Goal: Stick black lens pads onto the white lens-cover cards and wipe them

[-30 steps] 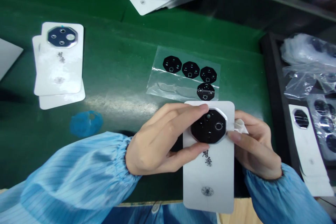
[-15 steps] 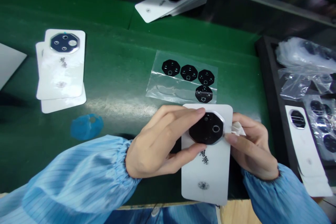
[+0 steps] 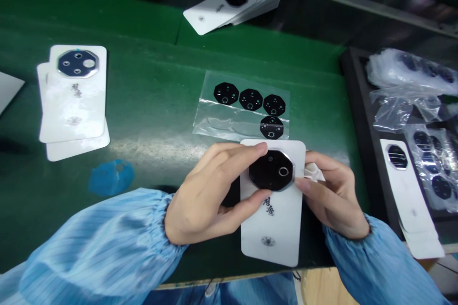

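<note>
A white phone back panel (image 3: 272,248) with dark lettering and a small round emblem hangs upright at the table's front edge. Near its top sits a black octagonal camera lens cover (image 3: 266,174) in a silver rim. The fingertips and thumb of my left hand (image 3: 207,195) are closed around the cover's left part, at its top and bottom edges. On the panel's right edge, my right hand (image 3: 332,193) grips it, thumb in front beside the silver rim, other fingers partly hidden behind. A crumpled white tissue (image 3: 314,172) pokes out between those right fingers.
Behind the panel lies a clear film (image 3: 223,126) bearing several black octagonal covers. White panels (image 3: 77,109) are stacked left, others (image 3: 214,12) at the back. A blue film piece (image 3: 110,177) lies left. A dark tray (image 3: 352,119) with bagged parts and panels stands right.
The whole scene has shifted slightly left as the camera turned. Both hands keep nearly the same hold on the panel and lens cover.
</note>
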A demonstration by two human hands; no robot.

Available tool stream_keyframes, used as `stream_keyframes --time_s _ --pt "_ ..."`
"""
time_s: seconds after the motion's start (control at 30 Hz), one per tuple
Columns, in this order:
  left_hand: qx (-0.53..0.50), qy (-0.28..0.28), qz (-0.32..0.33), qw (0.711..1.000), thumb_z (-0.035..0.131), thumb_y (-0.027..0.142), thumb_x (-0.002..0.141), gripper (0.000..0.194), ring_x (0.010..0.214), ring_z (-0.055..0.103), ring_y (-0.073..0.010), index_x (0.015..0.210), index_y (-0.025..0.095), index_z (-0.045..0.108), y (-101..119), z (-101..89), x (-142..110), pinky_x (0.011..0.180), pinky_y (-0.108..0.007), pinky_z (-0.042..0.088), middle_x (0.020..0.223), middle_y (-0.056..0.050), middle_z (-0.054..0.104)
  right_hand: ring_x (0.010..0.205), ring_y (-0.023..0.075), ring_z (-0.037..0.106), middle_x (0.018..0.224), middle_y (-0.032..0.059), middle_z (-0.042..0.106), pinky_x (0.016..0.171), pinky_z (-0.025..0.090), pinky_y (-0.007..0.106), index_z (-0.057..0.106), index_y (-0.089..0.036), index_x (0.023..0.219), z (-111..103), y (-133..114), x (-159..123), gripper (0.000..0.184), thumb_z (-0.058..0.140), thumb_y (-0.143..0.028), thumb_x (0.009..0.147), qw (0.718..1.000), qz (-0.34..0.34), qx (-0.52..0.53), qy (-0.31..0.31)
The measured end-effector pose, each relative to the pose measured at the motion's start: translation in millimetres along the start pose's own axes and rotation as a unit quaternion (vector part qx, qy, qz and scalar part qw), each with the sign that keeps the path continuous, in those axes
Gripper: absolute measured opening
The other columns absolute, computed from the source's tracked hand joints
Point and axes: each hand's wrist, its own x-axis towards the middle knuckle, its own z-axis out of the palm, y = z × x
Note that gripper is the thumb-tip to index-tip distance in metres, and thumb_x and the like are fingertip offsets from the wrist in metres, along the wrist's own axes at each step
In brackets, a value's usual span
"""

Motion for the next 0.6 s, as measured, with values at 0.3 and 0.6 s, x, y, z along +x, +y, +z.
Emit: stream_keyframes --time_s 0.3,0.6 --pt "0.014 -0.001 -0.046 0.999 0.07 0.019 0.081 0.066 0.1 0.063 -0.0241 0.139 0.025 0.04 2.0 2.0 -4.0 0.083 -0.041 0.056 0.113 -0.008 0.066 0.073 0.0164 0.054 0.085 0.0014 0.061 0.066 0.045 0.029 0.07 -0.028 0.102 4.1 1.4 2.1 0.016 0.067 -0.026 0.086 1.0 -0.001 -0.012 0.019" --pt "0.045 0.003 -0.057 0.997 0.072 0.016 0.079 0.063 0.101 0.064 -0.021 0.136 0.018 0.043 1.7 3.6 -6.2 0.087 -0.034 0.054 0.115 -0.008 0.066 0.072 0.017 0.056 0.084 0.0019 0.062 0.065 0.047 0.031 0.069 -0.027 0.099 2.4 3.4 6.2 0.013 0.067 -0.027 0.086 1.0 0.023 -0.005 0.013"
